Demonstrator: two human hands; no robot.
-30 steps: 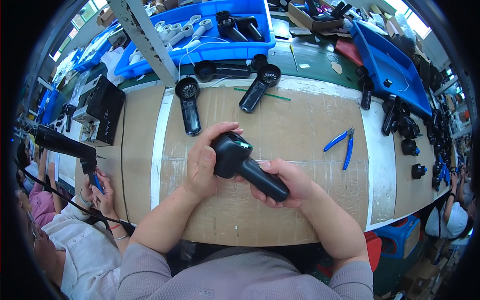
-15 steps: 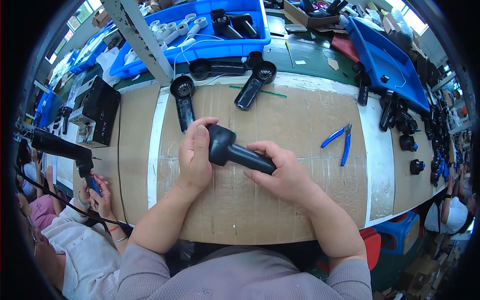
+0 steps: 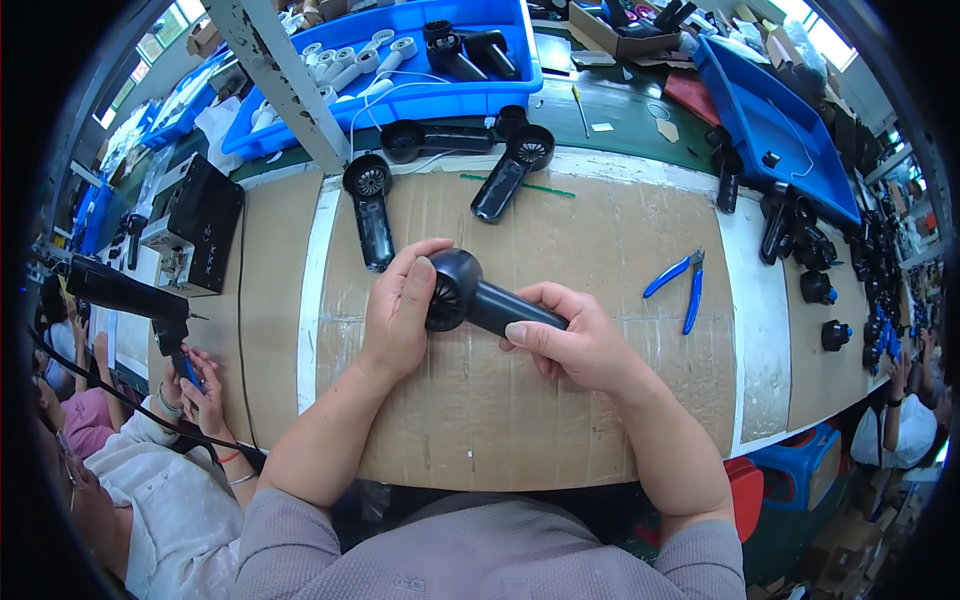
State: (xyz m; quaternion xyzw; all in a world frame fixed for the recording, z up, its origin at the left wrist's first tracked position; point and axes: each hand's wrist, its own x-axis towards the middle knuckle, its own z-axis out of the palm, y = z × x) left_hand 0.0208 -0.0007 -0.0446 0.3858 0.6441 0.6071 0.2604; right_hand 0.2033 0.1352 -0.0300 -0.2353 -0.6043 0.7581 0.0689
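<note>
Above the cardboard-covered bench I hold a black hair dryer body, with a round head, a slotted grille on the head's side and a straight handle. My left hand wraps the round head, thumb lying near the grille. My right hand grips the end of the handle, thumb on top. Beyond my hands lie a black housing half with its grille facing up, a second open half, and another black housing lying sideways. Blue-handled side cutters rest spread on the cardboard to the right.
A blue bin with white and black housings stands behind a metal post. Another blue tray is at the far right, near several black parts. On the left are a black box and a co-worker's hand holding a power screwdriver.
The hair dryer body has been turned in my hands, so its grille now shows. My right thumb has shifted onto the top of the handle. Both hands keep their hold.
</note>
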